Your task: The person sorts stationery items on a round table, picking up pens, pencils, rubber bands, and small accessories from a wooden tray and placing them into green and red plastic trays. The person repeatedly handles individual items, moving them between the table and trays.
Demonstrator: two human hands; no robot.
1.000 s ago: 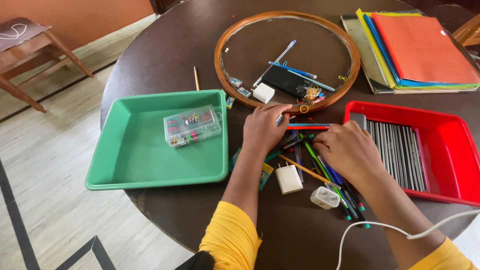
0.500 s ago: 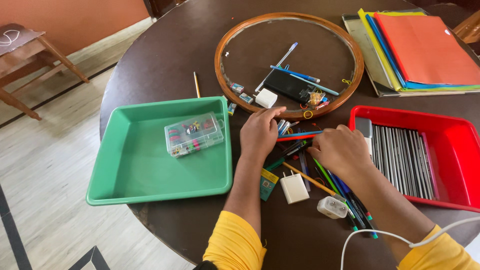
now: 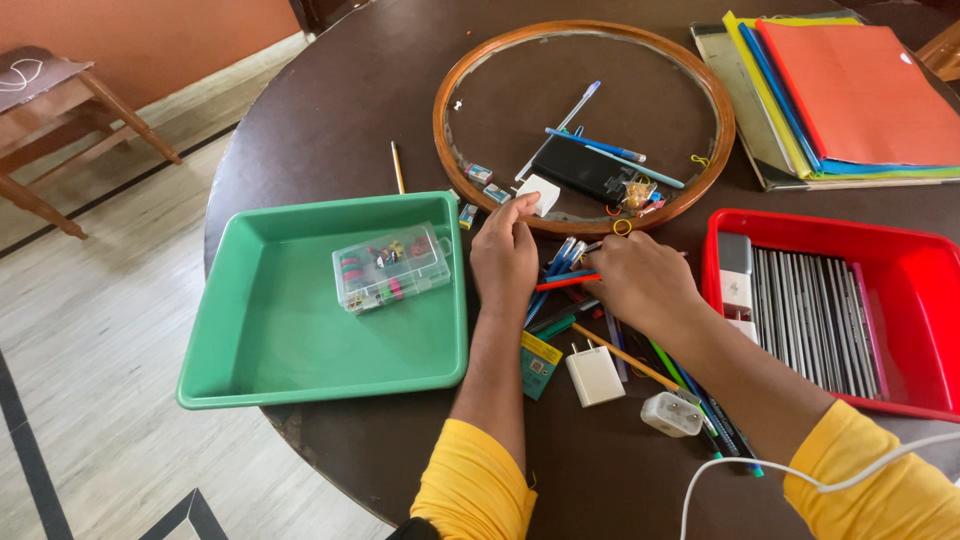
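Both hands rest palm-down on 1 heap of pens point(image 3: 570, 285) between the green tray point(image 3: 250, 340) and red tray point(image 3: 900, 250): left hand point(image 3: 503, 258) and right hand point(image 3: 635, 280) curl loosely over them; whether either grips any cannot be told.

On the tabletop point(image 3: 330, 90), take the round wooden frame point(image 3: 585, 225) as landmark. Inside it lie a power bank point(image 3: 585, 170) and two pens point(image 3: 615, 160). Left of and nearer than the frame sits a tray point(image 3: 250, 340) holding a clear compartment box point(image 3: 391, 266). Right of and nearer than it stands another tray point(image 3: 900, 270) with flat slats point(image 3: 815, 315). Right of the frame lies a folder stack point(image 3: 850, 90). Just before the frame lies a heap of pens point(image 3: 560, 275); beyond the heap, nearer the viewer, two chargers point(image 3: 594, 375).
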